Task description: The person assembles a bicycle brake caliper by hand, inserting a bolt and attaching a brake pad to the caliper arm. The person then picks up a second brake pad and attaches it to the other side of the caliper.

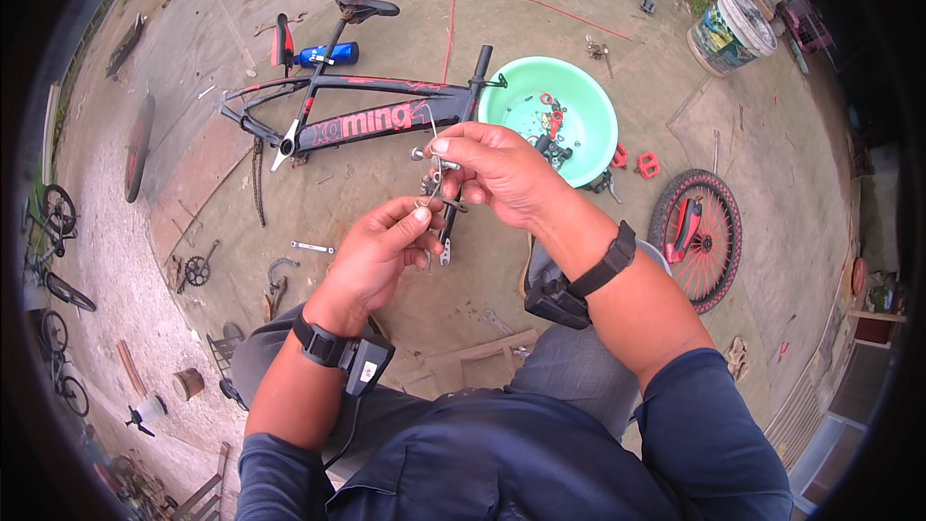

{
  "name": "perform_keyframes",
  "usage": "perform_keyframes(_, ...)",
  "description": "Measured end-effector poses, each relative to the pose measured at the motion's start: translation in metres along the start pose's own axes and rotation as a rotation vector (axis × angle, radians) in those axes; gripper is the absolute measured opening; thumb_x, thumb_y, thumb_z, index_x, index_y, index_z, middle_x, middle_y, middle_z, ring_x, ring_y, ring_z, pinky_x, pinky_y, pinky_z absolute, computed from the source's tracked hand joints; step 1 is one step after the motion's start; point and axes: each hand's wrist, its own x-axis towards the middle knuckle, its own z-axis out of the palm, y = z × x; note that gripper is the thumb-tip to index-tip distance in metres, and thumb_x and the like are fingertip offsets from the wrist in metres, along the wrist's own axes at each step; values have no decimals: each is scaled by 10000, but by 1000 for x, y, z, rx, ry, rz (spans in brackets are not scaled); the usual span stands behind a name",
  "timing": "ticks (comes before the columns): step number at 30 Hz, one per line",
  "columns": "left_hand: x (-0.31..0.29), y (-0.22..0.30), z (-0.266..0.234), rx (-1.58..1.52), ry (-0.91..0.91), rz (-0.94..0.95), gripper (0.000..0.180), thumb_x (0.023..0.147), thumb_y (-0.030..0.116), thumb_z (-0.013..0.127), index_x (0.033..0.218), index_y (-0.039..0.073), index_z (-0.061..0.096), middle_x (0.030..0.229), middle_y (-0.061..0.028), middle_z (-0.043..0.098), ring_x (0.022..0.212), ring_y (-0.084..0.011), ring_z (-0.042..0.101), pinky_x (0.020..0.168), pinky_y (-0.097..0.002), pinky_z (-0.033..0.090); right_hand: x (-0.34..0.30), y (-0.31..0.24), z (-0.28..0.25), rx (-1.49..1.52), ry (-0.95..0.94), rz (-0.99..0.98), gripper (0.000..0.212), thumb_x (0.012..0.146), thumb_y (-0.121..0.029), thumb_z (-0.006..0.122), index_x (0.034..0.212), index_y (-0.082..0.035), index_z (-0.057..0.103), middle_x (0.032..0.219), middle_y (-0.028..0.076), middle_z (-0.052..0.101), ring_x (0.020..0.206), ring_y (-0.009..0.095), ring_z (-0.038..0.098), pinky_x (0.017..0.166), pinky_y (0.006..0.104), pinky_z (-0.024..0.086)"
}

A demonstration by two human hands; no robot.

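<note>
In front of the bike frame, both hands are at a small metal bicycle part with thin bent wire (437, 177); its exact kind is too small to tell. My right hand (497, 174) pinches its upper end between thumb and fingers. Lower and to the left, my left hand (374, 253) grips the other end, fingers closed. Behind them lies the black and red bicycle frame (362, 131), its saddle (365, 7) still attached. The fork (449, 222) shows partly below the hands. Fingers hide much of the held part.
A mint-green basin (600, 106) with small parts stands right of the frame. Beyond it are red pedals (647, 166), a wheel (725, 260) and a paint bucket (738, 34). A wrench (312, 247), a crankset (197, 271) and a chain (258, 183) lie left on the ground.
</note>
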Motion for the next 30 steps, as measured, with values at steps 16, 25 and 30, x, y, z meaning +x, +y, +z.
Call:
perform_keyframes(16, -18, 26, -18, 206, 141, 250, 442, 940, 14, 589, 1367, 18, 472, 1160, -135, 656, 938, -179, 673, 746, -267, 506, -5, -14, -18, 2, 71, -19, 219, 931, -263, 669, 1011, -60, 665, 877, 50, 659, 656, 115, 632, 445, 190, 366)
perform_keyframes(25, -30, 41, -22, 238, 96, 359, 502, 912, 3, 634, 1349, 59, 392, 1119, -183, 670, 918, -221, 703, 730, -275, 517, -6, -14, -17, -11, 66, -5, 208, 934, -250, 664, 1018, -60, 671, 872, 46, 661, 658, 117, 635, 447, 188, 376)
perform_keyframes(30, -33, 45, -23, 277, 82, 380, 583, 893, 18, 672, 1378, 58, 352, 1107, -201, 669, 918, -241, 713, 729, -273, 526, -7, -14, -15, -30, 66, 5, 205, 936, -248, 659, 1012, -58, 675, 871, 47, 665, 655, 118, 635, 446, 187, 378)
